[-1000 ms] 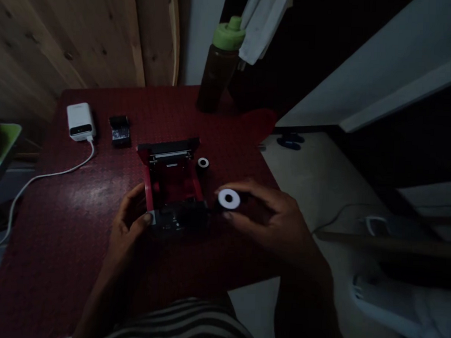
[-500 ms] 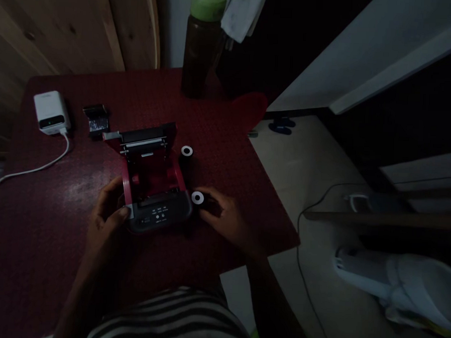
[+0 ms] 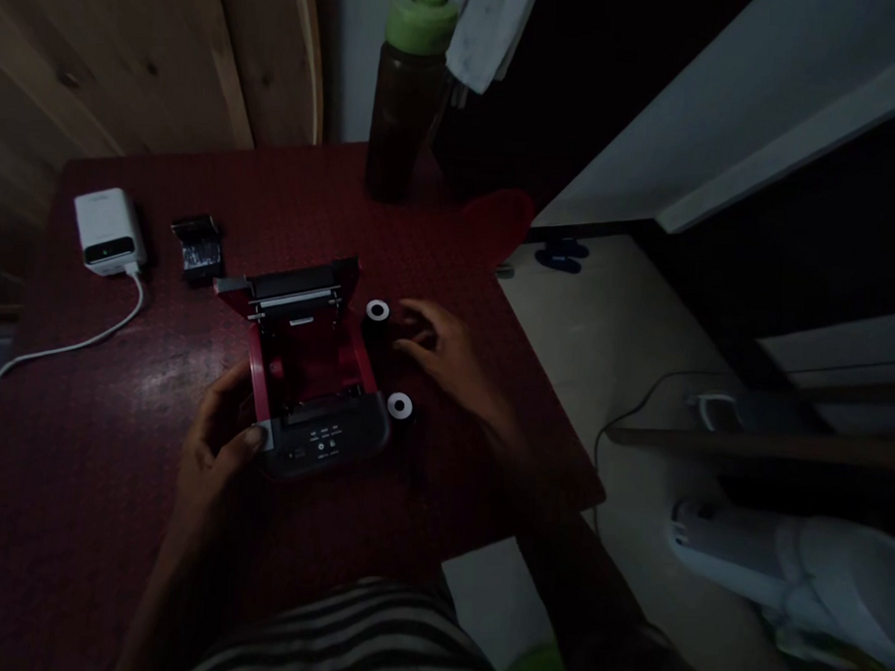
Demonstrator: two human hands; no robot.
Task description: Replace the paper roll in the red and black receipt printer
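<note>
A small red and black printer-like device (image 3: 324, 439) stands on the table with its lid (image 3: 297, 287) tipped up, showing a red hollow inside. My left hand (image 3: 225, 435) grips its left side, thumb on the front corner. Two small dark rolls with white ring-shaped ends are along its right side: a near roll (image 3: 400, 407) by the front corner and a far roll (image 3: 377, 313) beside the lid. My right hand (image 3: 443, 350) is just right of the far roll, fingers parted and curved toward it, with nothing in them; it appears not to touch the roll.
On the dark red table (image 3: 116, 460) are a white power bank (image 3: 109, 227) with a white cable (image 3: 83, 339), a small black open item (image 3: 197, 247) and a brown bottle (image 3: 405, 106) with a green cap. A red rounded object (image 3: 501, 224) lies at the right edge.
My right hand has let go of the near roll and moved away from me to beside the far roll. The left hand keeps its grip on the device. The view has shifted slightly.
</note>
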